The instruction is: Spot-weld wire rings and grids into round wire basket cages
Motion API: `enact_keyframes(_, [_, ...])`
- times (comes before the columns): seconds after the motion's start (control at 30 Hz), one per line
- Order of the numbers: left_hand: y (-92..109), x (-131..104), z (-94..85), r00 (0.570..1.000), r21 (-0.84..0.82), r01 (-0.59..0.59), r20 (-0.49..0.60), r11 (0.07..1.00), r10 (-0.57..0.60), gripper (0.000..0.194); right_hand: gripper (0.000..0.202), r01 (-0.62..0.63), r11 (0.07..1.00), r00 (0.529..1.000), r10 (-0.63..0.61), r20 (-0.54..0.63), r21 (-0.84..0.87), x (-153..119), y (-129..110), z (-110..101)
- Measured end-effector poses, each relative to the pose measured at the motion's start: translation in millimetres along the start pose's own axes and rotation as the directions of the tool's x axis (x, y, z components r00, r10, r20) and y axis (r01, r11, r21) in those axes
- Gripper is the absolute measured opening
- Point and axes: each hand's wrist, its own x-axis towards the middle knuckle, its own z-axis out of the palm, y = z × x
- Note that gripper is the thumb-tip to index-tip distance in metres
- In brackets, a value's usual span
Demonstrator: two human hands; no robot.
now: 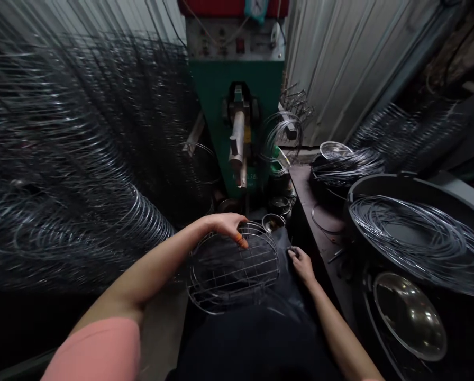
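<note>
My left hand [229, 226] is closed on the far rim of a round wire rack [256, 264], its thumb pointing inward over the grid. Orange wrapping covers parts of its thumb and finger. Under the rack's grid, more wire rings overlap, and the rack rests low over my dark-clothed lap [237, 338]. Right of the rack, my right hand [300, 263] has its fingers curled at the edge of the dark cloth; whatever they pinch is hidden. Ahead stands a green machine [209, 95] with a metal electrode arm [237, 137] ending above the rack's far side.
Tall stacks of wire rings [74, 137] crowd the left. On the right, a bench [306, 185] carries a large round pan [364, 182] of loose wire rings [415, 233]. A shiny metal bowl [409, 316] lies below it. Several rings hang beside the machine.
</note>
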Motion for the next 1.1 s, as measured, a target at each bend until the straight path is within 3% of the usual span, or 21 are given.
enact_keyframes(0.1, [14.7,-43.2,-12.2,0.964,0.131,-0.042,-0.253,0.990,0.074,0.091,0.038,0.013,0.998,0.998,-0.017,0.060,0.062,4.4,-39.4,-13.2])
enact_keyframes(0.2, [21.3,-67.0,-14.4,0.870,0.255,-0.060,-0.461,0.965,0.176,0.101,0.036,0.020,0.990,0.964,-0.057,0.259,0.142,2.7,-104.2,-23.8])
enact_keyframes(0.3, [17.6,-63.2,-4.2,0.763,0.336,0.012,-0.612,0.942,0.209,0.103,0.028,-0.040,0.994,0.838,-0.023,0.545,0.103,-1.1,-163.8,-19.3])
enact_keyframes(0.4, [9.8,-44.2,11.7,0.702,0.359,0.059,-0.679,0.932,0.217,0.099,0.029,-0.012,1.000,0.731,-0.009,0.682,0.026,5.9,-193.9,4.6])
enact_keyframes(0.5, [3.6,-27.9,24.7,0.699,0.334,0.061,-0.687,0.941,0.198,0.097,0.020,0.228,0.972,0.737,-0.135,0.663,-0.056,23.4,-194.8,37.4])
enact_keyframes(0.57, [0.0,-22.1,29.5,0.713,0.305,0.069,-0.681,0.950,0.167,0.098,0.015,0.457,0.874,0.758,-0.284,0.587,-0.167,33.8,-187.1,56.3])
enact_keyframes(0.67, [-7.2,-18.5,31.4,0.711,0.254,0.075,-0.692,0.964,0.127,0.099,0.016,0.657,0.686,0.721,-0.453,0.524,-0.312,41.5,-175.3,72.8])
enact_keyframes(0.87, [-26.1,-9.4,26.7,0.710,0.208,0.016,-0.691,0.978,0.136,0.098,0.027,0.770,0.599,0.568,-0.490,0.661,-0.219,44.5,-166.6,71.9])
enact_keyframes(0.97, [-33.7,-1.8,24.0,0.727,0.192,0.021,-0.677,0.981,0.117,0.099,0.036,0.778,0.568,0.570,-0.462,0.679,-0.267,48.8,-162.7,72.5])
enact_keyframes(1.1, [-43.7,5.9,20.3,0.745,0.169,0.022,-0.660,0.985,0.097,0.099,0.027,0.775,0.567,0.583,-0.469,0.663,-0.279,58.3,-154.6,80.9])
